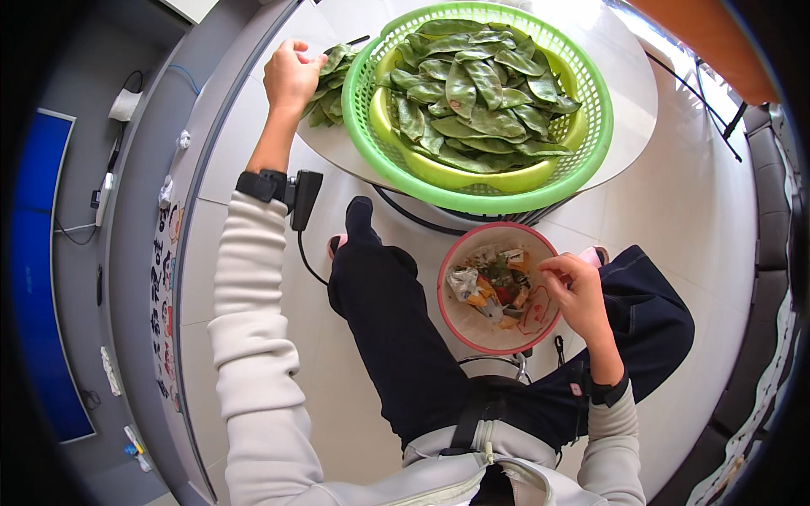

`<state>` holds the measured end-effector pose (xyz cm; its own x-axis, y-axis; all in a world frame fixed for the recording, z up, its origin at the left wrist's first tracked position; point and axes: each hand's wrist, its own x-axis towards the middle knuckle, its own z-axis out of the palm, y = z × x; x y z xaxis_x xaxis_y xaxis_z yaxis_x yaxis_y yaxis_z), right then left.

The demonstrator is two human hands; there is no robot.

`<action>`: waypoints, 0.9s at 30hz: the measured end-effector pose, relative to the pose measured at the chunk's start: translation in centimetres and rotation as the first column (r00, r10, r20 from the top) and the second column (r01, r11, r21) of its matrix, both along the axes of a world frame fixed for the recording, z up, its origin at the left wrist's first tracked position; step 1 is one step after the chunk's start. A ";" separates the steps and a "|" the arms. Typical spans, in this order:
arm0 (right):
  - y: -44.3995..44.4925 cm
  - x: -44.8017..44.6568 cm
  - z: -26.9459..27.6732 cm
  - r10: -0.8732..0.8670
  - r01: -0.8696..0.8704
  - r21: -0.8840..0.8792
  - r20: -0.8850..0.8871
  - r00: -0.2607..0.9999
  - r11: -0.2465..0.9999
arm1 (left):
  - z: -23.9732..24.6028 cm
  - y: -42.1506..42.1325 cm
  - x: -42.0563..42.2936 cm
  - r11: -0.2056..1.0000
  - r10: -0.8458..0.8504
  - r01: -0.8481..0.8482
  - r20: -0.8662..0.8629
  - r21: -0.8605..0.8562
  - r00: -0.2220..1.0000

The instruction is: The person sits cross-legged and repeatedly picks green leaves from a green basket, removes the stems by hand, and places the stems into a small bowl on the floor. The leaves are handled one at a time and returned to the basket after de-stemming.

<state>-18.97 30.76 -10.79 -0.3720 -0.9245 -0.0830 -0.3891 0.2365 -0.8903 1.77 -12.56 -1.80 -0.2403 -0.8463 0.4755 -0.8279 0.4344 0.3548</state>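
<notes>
A green plastic basket (601, 120) on the round table holds a yellow-green inner bowl (443, 167) heaped with flat green bean pods (481, 82). Left of the basket lies a smaller pile of pods (329, 104). My left hand (291, 76) is at the near edge of that pile, fingers curled, with the thumb tip close against a pod; whether it grips one is hidden. My right hand (573, 288) hovers over the right rim of a pink-rimmed waste bin (446, 303), thumb and forefinger pinched together with no object visible. Inside the bin are wrappers and scraps (490, 284).
The bin stands between my knees, just below the round table (633, 139). A cable runs from a device (307, 199) on my left wrist. At left is a cabinet with a blue screen (41, 272); a dark sofa (753, 303) lines the right. An orange shape (715, 44) intrudes at upper right.
</notes>
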 end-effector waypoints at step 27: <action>1.6 1.2 -0.9 0.023 -0.019 -0.097 0.037 0.999 0.995 | 7.0 11.8 -4.9 0.801 -0.469 0.446 0.045 -0.400 0.882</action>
